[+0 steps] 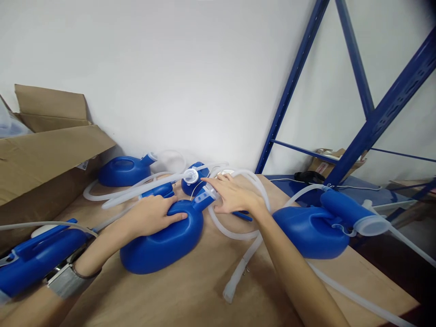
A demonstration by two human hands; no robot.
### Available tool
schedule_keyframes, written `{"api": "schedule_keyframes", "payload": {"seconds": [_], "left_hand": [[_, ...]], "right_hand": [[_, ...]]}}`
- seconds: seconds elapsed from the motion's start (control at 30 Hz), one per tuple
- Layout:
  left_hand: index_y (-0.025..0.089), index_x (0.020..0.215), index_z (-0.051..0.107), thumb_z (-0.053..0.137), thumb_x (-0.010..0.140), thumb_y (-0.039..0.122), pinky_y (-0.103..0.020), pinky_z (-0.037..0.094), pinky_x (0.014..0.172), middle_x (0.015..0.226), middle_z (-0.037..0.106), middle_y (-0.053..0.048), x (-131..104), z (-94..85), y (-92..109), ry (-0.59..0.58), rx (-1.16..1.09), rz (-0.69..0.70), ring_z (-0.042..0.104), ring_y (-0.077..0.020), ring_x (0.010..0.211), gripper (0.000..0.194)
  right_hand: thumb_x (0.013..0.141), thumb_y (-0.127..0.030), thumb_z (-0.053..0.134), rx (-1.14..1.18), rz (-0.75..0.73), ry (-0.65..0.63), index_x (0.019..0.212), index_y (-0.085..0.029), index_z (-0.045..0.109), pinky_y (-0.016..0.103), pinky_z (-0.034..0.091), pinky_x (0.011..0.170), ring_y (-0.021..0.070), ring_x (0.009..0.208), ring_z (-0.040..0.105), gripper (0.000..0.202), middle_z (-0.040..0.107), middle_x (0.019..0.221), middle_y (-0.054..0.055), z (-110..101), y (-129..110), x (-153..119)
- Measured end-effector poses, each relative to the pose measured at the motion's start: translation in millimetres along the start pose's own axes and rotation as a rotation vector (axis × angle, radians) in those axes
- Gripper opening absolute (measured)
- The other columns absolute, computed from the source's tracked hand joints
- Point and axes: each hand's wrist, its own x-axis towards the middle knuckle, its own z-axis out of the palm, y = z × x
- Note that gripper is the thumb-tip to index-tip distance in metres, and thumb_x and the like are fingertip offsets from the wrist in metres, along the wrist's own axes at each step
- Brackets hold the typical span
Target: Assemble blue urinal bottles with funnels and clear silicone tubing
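The blue bottle (pixel 160 252) lies on its side near the middle of the desk (pixel 190 299), its neck (pixel 201 200) pointing up and to the right, away from the person. The left hand (pixel 156 214) lies over the top of the bottle, thumb along the near side, its grip closed on the body. The right hand (pixel 235 194) is at the neck's end, its grip narrowed about the pale cap (pixel 211 191), thumb on the near side; the outer fingers are partly hidden. A grey wristband (pixel 70 279) circles the left wrist. Just beyond the cap sits another bottle with a clear cap (pixel 191 175). Translucent tubing (pixel 235 235) loops around and behind the hands. Farther out, one bottle (pixel 123 171) rests at the back left and another (pixel 306 231) at the right, a blue cylinder (pixel 344 206) leaning across it. An open cardboard box (pixel 54 152) stands at the left; a blue metal rack (pixel 294 81) rises at the right.
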Motion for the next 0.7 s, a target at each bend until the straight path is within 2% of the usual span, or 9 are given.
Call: {"api": "schedule_keyframes", "payload": {"seconds": [0.07,0.2,0.3,0.37,0.43,0.57,0.7], "left_hand": [[0.025,0.138,0.065,0.037,0.096,0.072,-0.049,0.054,0.081,0.110,0.078,-0.014,0.6,1.0,-1.3,0.023,-0.020,0.013,0.073,-0.0403,0.097,0.068],[0.027,0.139,0.065,0.041,0.097,0.070,-0.045,0.055,0.084,0.116,0.078,-0.013,2.6,3.8,-5.3,0.052,-0.092,0.082,0.073,-0.0369,0.098,0.066],[0.028,0.140,0.065,0.045,0.097,0.068,-0.042,0.055,0.088,0.117,0.078,-0.011,4.1,6.6,-7.1,0.077,-0.124,0.100,0.074,-0.0344,0.100,0.062],[0.030,0.139,0.066,0.049,0.097,0.065,-0.040,0.055,0.090,0.119,0.078,-0.009,4.9,8.7,-7.6,0.102,-0.151,0.112,0.074,-0.0328,0.103,0.058],[0.031,0.137,0.067,0.052,0.096,0.063,-0.038,0.054,0.092,0.120,0.078,-0.008,5.9,10.9,-7.8,0.123,-0.169,0.121,0.074,-0.0316,0.105,0.054],[0.030,0.133,0.070,0.056,0.094,0.063,-0.038,0.055,0.092,0.118,0.079,-0.008,7.9,13.0,-6.7,0.124,-0.179,0.096,0.074,-0.0317,0.105,0.053],[0.026,0.131,0.071,0.057,0.092,0.066,-0.041,0.056,0.088,0.117,0.079,-0.009,9.4,12.9,-5.0,0.108,-0.171,0.042,0.074,-0.0343,0.105,0.058]], "right_hand": [[0.081,-0.030,0.074,-0.018,0.001,-0.038,0.157,-0.013,0.038,0.054,0.035,0.113,0.0340,0.125,0.053,0.086,0.062,0.130,0.017,-2.7,-2.2,-0.2],[0.090,-0.016,0.066,-0.058,0.001,-0.054,0.148,-0.016,0.050,0.046,0.037,0.113,0.0289,0.126,0.056,0.060,0.063,0.130,0.015,-4.1,-2.6,2.2],[0.091,-0.012,0.064,-0.139,-0.017,-0.004,0.126,-0.015,0.063,0.042,0.042,0.105,0.0283,0.117,0.060,0.035,0.068,0.119,0.014,-2.6,-5.3,5.5],[0.090,-0.010,0.063,-0.198,-0.015,0.019,0.113,-0.014,0.064,0.042,0.043,0.101,0.0293,0.114,0.060,0.024,0.068,0.116,0.014,-0.7,-8.5,7.7],[0.087,-0.008,0.062,-0.217,-0.007,0.023,0.110,-0.014,0.063,0.043,0.042,0.100,0.0300,0.114,0.059,0.023,0.067,0.118,0.015,1.3,-11.8,8.9],[0.079,-0.003,0.064,-0.167,0.027,0.013,0.113,-0.015,0.059,0.043,0.040,0.103,0.0300,0.117,0.058,0.036,0.065,0.124,0.014,3.3,-17.2,8.0],[0.081,-0.008,0.066,-0.007,0.091,-0.043,0.116,-0.015,0.058,0.039,0.045,0.095,0.0292,0.109,0.063,0.037,0.069,0.115,0.013,3.2,-19.5,6.2]]}}
